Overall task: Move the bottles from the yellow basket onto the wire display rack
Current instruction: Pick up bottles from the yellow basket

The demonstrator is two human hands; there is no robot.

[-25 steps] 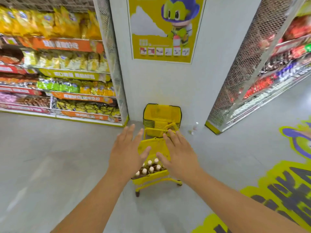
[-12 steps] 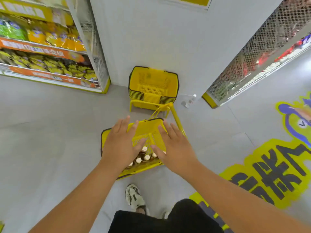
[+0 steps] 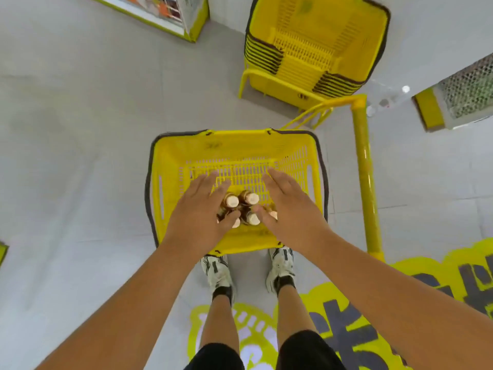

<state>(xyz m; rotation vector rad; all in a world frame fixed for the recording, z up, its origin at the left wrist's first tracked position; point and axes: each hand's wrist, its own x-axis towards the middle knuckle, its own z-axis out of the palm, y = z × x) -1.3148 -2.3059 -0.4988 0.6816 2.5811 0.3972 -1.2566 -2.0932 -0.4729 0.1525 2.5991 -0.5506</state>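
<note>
Grip: left hand (image 3: 201, 209) and right hand (image 3: 286, 206) spread, holding nothing, over bottles (image 3: 241, 209) | bottles upright, clustered at near end of yellow basket (image 3: 234, 145) on floor | likely rigid, smooth, moderately heavy; take below caps, around necks | rack not in view

the bottles (image 3: 241, 209) stand clustered in the near half of the basket (image 3: 290, 145), between the left hand (image 3: 198, 209) and right hand (image 3: 289, 209) (both above them); a basket stack (image 3: 317, 46) sits beyond, to the right.
</note>
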